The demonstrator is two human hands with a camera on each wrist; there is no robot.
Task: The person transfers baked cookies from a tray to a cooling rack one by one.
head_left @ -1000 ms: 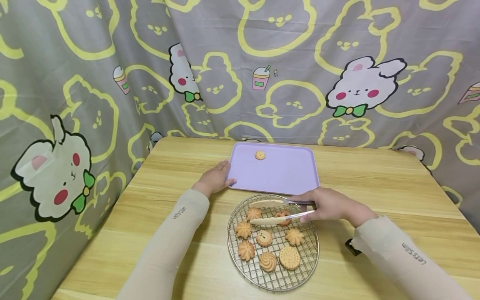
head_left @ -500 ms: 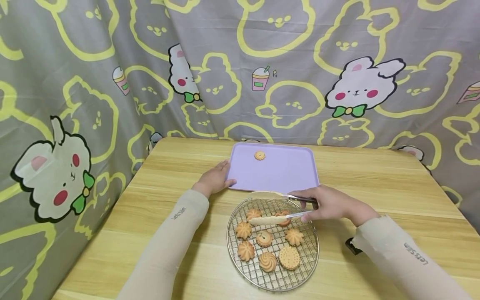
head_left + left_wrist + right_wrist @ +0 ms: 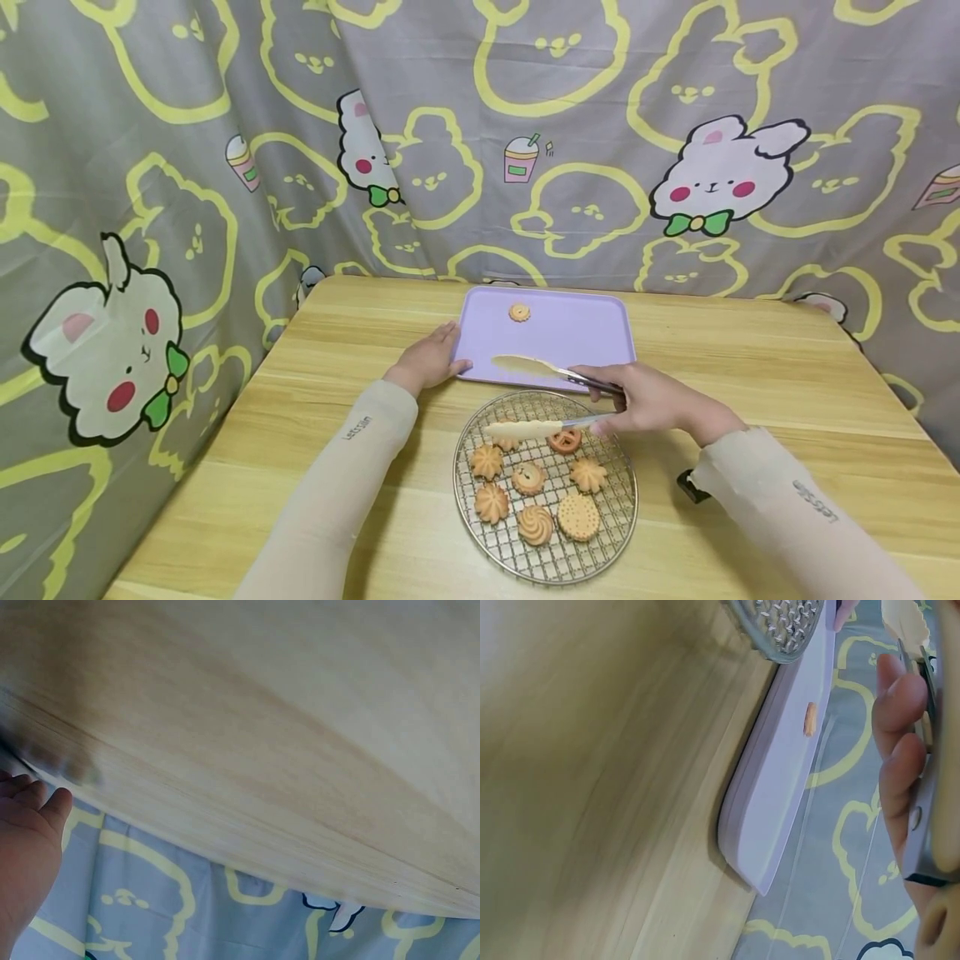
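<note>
In the head view my left hand rests with fingers along the left edge of a purple tray, thumb at its near corner. One round cookie lies on the tray. My right hand holds tongs with pale scalloped tips, spread apart with nothing between them. One tip overlaps the tray's near edge; the other is over a star-shaped cookie, partly hiding it. That cookie is among several on a round wire rack, beside a pretzel-shaped cookie. In the right wrist view, fingers wrap the tongs' metal handle.
The rack stands just in front of the tray on a wooden table. A patterned curtain hangs behind the table and along its left side. A small black object shows beneath the right sleeve.
The tongs have spread wider, their far tip moving from over the rack to the tray's near edge. My right hand has shifted slightly away and left. The left hand stays put.
</note>
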